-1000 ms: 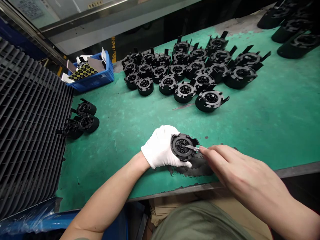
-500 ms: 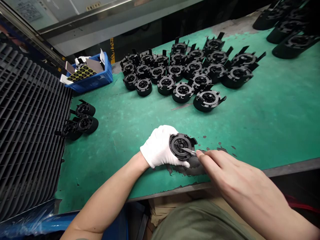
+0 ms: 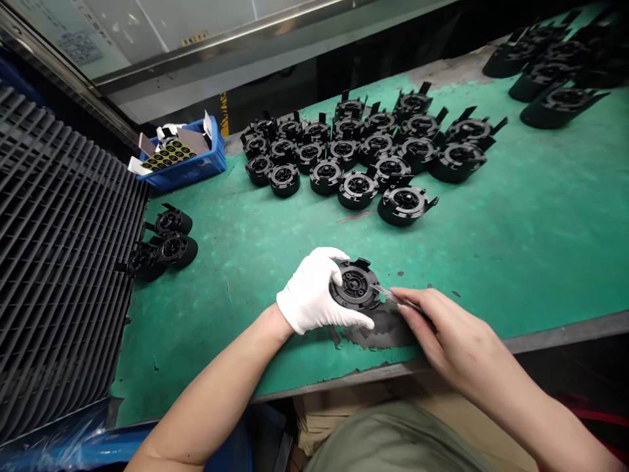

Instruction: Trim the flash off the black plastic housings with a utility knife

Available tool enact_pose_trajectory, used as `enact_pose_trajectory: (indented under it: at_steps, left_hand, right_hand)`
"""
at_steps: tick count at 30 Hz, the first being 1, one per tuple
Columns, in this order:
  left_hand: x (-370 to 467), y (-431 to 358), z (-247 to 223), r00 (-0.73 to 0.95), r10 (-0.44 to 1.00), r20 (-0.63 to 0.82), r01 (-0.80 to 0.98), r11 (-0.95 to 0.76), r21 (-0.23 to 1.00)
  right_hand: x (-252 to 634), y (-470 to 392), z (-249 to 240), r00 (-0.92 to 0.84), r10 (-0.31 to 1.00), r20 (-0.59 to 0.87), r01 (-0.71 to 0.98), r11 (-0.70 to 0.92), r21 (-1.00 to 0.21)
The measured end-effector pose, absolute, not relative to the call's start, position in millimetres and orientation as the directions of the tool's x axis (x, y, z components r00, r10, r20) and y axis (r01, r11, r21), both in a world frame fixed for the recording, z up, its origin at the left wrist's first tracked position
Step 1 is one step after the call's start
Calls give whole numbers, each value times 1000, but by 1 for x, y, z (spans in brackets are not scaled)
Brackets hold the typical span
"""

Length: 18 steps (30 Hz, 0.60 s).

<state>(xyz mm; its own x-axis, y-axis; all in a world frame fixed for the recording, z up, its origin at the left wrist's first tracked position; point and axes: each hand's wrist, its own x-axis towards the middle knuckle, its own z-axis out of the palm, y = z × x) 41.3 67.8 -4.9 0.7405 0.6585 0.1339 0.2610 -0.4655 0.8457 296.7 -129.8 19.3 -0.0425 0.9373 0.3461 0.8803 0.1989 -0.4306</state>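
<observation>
My left hand [image 3: 317, 288], in a white glove, grips a round black plastic part [image 3: 354, 283] by its left side, just above the green bench top. The part's ringed, ribbed face is turned up towards me, and a tab sticks out at its upper edge. Bare and closed, my right hand [image 3: 442, 328] pinches a slim metal knife [image 3: 388, 293] between thumb and fingers. The blade, slightly blurred, points left and lies at the right rim of the part; whether it touches cannot be made out.
Several black round housings [image 3: 358, 189] stand grouped at the back of the green bench [image 3: 275, 229]. More housings [image 3: 560, 105] are at the far right, and a few [image 3: 174, 249] at the left beside a dark slatted rack [image 3: 59, 262]. A blue bin [image 3: 184, 172] holds yellow-and-black sticker sheets.
The knife tip has moved from the middle of the part to its right rim. The part has turned in my left hand, its tab now at the top. The view has shifted slightly.
</observation>
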Motion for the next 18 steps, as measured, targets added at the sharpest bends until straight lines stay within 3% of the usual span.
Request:
enact_pose_trajectory:
  at_steps: [6, 9, 12, 15, 18]
  left_hand:
    - [41, 74, 6, 803, 590, 89, 244, -460, 854]
    - [44, 78, 12, 894, 443, 65, 210, -543, 813]
    - [47, 79, 17, 907, 419, 33, 244, -589, 770]
    - [46, 78, 16, 903, 429, -5, 287, -595, 751]
    - [43, 78, 11, 905, 422, 50, 237, -599, 765]
  right_hand:
    - [328, -106, 29, -171, 922, 348, 877, 304, -372]
    - [338, -99, 43, -352, 869, 349, 859, 448, -248]
    - [340, -93, 48, -426, 827, 366, 852, 503, -145]
    - [338, -88, 45, -428, 834, 349, 853, 500, -148]
    - [338, -85, 41, -430, 832, 351, 849, 505, -156]
